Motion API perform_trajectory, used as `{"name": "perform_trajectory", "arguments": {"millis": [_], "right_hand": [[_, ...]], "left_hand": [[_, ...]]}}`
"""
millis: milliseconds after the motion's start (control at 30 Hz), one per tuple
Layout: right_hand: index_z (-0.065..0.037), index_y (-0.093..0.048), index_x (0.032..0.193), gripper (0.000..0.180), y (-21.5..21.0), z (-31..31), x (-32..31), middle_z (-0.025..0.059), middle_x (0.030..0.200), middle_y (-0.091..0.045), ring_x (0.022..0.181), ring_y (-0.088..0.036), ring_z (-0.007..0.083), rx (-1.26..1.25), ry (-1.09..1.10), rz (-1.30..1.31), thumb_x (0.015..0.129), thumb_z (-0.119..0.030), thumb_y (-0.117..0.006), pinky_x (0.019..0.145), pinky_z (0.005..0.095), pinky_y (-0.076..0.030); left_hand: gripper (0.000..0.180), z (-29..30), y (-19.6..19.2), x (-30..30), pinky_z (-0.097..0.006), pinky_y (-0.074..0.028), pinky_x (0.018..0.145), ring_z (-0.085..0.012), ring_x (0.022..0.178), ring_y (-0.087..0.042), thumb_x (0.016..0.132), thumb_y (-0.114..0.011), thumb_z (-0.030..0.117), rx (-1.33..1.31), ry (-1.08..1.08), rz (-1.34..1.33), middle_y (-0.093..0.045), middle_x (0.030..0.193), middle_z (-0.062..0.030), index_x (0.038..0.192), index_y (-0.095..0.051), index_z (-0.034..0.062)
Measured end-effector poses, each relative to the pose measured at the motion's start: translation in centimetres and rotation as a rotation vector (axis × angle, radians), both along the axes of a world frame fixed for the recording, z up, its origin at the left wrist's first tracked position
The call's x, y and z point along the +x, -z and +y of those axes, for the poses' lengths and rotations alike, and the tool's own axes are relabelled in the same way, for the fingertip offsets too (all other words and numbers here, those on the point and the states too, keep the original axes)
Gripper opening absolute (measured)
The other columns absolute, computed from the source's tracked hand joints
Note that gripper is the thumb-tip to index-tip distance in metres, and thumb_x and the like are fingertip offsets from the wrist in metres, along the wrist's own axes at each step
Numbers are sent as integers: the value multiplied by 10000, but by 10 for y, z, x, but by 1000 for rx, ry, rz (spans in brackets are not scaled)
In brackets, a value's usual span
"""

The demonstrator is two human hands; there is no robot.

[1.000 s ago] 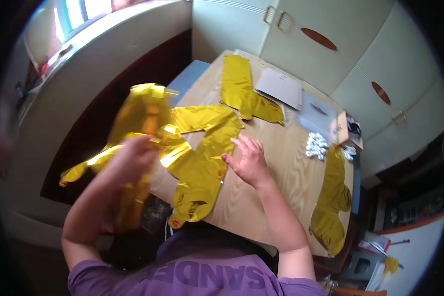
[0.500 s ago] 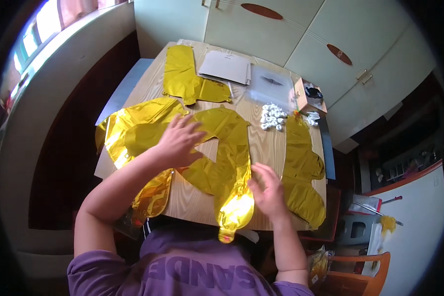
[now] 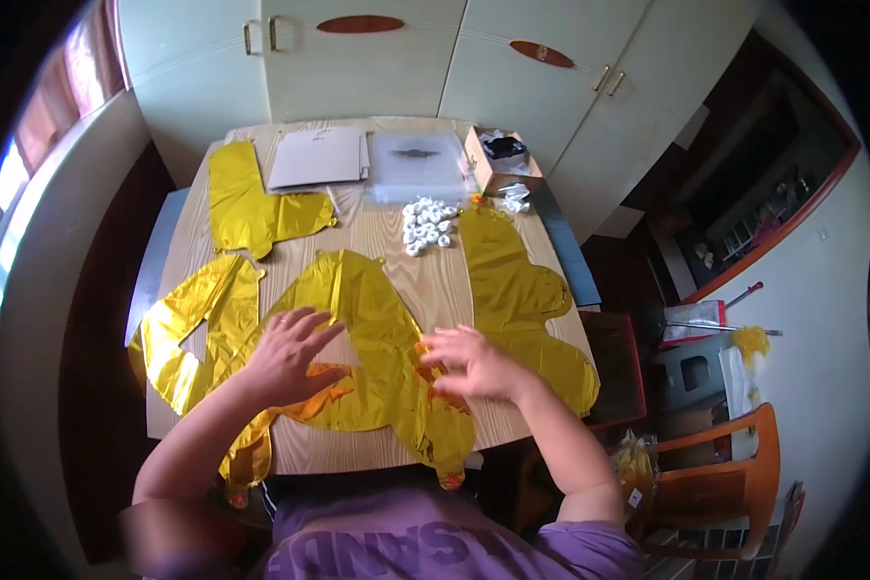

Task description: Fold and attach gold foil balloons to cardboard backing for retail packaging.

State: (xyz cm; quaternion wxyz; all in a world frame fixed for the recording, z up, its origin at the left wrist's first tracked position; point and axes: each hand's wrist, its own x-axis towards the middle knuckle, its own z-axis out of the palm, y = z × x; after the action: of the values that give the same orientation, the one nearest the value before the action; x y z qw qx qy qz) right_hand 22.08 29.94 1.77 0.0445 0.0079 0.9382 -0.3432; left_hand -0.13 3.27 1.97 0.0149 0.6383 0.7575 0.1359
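A flat gold foil balloon (image 3: 372, 319) lies spread on the wooden table (image 3: 425, 280) in front of me. My left hand (image 3: 290, 356) presses flat on its left part, fingers spread. My right hand (image 3: 474, 362) rests on its right edge, fingers apart, nothing gripped. Another gold foil balloon (image 3: 198, 324) lies to the left, partly over the table edge. A third gold balloon (image 3: 517, 290) lies at the right, and a fourth (image 3: 251, 203) at the far left.
A heap of small white pieces (image 3: 427, 222) sits mid-table. Behind it are a white folder (image 3: 319, 159), a clear plastic packet (image 3: 418, 164) and an open cardboard box (image 3: 498, 155). Cream cupboards (image 3: 377, 58) stand behind; an orange chair (image 3: 715, 474) at right.
The balloon I held up at the left a second ago now lies flat on the table. Both hands have come down onto the middle balloon, and my head has turned to face the table squarely.
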Motion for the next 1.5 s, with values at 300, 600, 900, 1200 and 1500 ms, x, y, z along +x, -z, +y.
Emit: {"name": "perform_trajectory", "arguments": {"millis": [300, 600, 900, 1200, 1500], "right_hand": [[-87, -649, 936, 475, 53, 141, -45, 138, 1079, -601, 1038, -607, 317, 251, 864, 116, 732, -451, -874, 920, 409, -483], [-137, -709, 838, 217, 80, 151, -51, 88, 933, -674, 899, -659, 311, 281, 880, 230, 821, -338, -791, 782, 454, -504], [-29, -682, 915, 168, 78, 158, -28, 94, 821, -665, 793, -638, 196, 106, 814, 553, 928, -196, -688, 726, 341, -502], [-48, -573, 1216, 272, 20, 172, 132, 110, 1203, -621, 1118, -604, 237, -897, 1067, 1192, 972, -167, -590, 1000, 400, -478], [-67, -508, 1341, 402, -64, 152, 304, 114, 1337, -510, 1198, -510, 251, -307, 1174, 1591, 1032, -320, -468, 1024, 425, -406]], "left_hand": [[799, 23, 52, 36, -578, -100, 1231, -437, 1513, -176, 879, -661, 450, -116, -190, -191, -257, 1613, -234, 1538, -372, 103], [383, 126, 32, 12, -498, -375, 1131, -378, 1331, -483, 885, -713, 269, 147, 89, -291, -572, 1360, -199, 1205, -676, 62], [652, 301, 58, 41, -494, -219, 1200, -304, 1367, -442, 909, -575, 565, -54, 147, -57, -546, 1368, -164, 1322, -580, 61], [1130, 308, 51, 23, -497, -58, 1249, -370, 1488, -248, 767, -531, 852, -259, 101, 87, -376, 1505, -212, 1524, -348, 33], [1148, 330, 33, 22, -521, -72, 1243, -357, 1513, -217, 699, -641, 842, -333, 148, 96, -338, 1563, -212, 1510, -372, 76]]}}
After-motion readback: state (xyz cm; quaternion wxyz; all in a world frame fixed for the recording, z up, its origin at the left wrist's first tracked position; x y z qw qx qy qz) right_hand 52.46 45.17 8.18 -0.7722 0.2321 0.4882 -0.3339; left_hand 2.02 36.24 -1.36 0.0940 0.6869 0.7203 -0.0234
